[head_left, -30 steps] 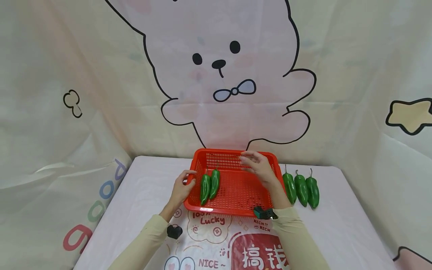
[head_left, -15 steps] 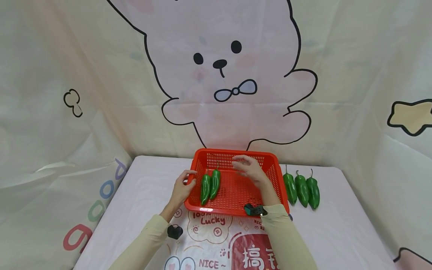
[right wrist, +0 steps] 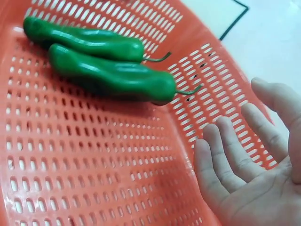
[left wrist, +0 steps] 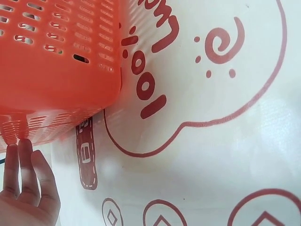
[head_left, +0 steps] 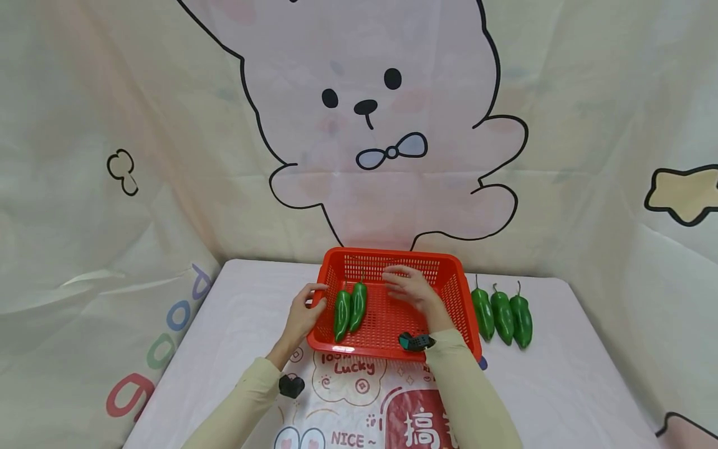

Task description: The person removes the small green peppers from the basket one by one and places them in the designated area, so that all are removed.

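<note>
A red perforated plastic basket [head_left: 392,348] stands on the table, with two green chili peppers [head_left: 358,307] lying side by side in its left part. At the basket's left side, my left hand [head_left: 301,315] touches the rim; in the left wrist view its fairly straight fingers [left wrist: 28,176] meet the outer wall. My right hand [head_left: 414,291] hovers over the basket's right half, holding nothing. Its fingers are spread and slightly bent, as the right wrist view shows, apart from the peppers [right wrist: 113,77].
Just right of the basket, three more green chili peppers [head_left: 503,317] lie in a row, stems toward the back. A white printed cloth [head_left: 566,374] covers the table. Behind it hangs a curtain [head_left: 449,206] with a cartoon bear.
My right hand has shifted left and slightly nearer over the basket, its fingers still extended. The left hand, the basket and the peppers look unmoved.
</note>
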The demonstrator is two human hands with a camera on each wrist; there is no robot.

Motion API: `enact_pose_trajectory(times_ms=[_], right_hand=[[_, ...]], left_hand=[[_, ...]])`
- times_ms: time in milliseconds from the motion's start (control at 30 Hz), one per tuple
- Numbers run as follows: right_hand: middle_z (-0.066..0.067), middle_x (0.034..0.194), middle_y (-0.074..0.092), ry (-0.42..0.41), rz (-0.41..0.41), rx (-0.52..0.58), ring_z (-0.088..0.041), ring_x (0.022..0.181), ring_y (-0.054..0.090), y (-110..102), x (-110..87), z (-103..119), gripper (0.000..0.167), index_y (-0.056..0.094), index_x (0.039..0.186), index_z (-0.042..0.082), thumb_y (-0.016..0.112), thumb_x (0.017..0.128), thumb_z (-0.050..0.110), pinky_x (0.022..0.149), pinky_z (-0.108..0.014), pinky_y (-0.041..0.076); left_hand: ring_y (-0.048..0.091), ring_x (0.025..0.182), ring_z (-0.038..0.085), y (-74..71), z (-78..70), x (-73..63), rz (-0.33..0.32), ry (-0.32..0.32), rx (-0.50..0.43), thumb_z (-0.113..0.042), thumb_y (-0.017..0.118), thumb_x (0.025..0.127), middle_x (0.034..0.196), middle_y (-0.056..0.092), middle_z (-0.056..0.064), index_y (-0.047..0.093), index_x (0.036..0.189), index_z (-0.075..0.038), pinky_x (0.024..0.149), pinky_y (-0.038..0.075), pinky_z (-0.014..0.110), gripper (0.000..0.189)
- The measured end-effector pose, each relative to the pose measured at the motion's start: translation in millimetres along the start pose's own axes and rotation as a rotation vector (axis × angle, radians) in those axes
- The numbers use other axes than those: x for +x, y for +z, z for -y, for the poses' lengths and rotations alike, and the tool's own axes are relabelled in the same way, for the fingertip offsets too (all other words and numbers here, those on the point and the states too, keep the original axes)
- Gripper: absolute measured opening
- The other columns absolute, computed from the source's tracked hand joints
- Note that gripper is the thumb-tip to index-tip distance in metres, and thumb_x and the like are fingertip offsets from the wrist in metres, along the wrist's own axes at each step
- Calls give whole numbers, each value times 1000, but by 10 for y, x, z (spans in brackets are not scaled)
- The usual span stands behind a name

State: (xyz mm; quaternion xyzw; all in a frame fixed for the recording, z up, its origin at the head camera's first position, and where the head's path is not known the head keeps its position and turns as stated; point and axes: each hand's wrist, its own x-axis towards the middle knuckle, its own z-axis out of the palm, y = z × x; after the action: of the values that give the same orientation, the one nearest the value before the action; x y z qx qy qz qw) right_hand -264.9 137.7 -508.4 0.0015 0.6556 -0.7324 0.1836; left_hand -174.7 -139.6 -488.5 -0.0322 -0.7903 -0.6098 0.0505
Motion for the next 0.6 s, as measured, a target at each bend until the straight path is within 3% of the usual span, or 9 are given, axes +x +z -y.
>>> enact_pose_trajectory(times_ms=[167, 267, 433, 600], right_hand=[[-20, 132, 58, -13, 22, 25, -48, 130, 48, 22, 107, -78, 44, 53, 140, -4, 64, 101, 10, 103, -52, 45], [-19, 128, 60, -57, 55, 0, -50, 129, 47, 46, 184, -141, 44, 52, 141, -4, 64, 101, 9, 105, -54, 43], [-23, 132, 59, -131, 127, -173, -45, 121, 56, 89, 272, -220, 47, 54, 141, -4, 69, 97, 7, 102, -56, 45], [-28, 136, 54, -190, 174, -323, -33, 109, 64, 132, 307, -255, 48, 55, 139, -4, 71, 95, 5, 96, -58, 48]], left_hand=[[59, 85, 28, 3, 46, 19, -1, 7, 8, 6, 59, 96, 111, 59, 28, 62, 125, 4, 78, 56, 58, 30], [60, 86, 33, 15, 179, 62, -9, 2, -5, 6, 59, 96, 111, 59, 27, 61, 127, 4, 78, 55, 62, 31], [62, 88, 42, 43, 431, 147, -22, -5, -10, 2, 60, 97, 111, 59, 22, 62, 126, -2, 76, 57, 58, 29], [63, 85, 32, 38, 495, 172, -17, -10, 2, -2, 61, 98, 110, 60, 18, 64, 125, -8, 72, 60, 43, 28]])
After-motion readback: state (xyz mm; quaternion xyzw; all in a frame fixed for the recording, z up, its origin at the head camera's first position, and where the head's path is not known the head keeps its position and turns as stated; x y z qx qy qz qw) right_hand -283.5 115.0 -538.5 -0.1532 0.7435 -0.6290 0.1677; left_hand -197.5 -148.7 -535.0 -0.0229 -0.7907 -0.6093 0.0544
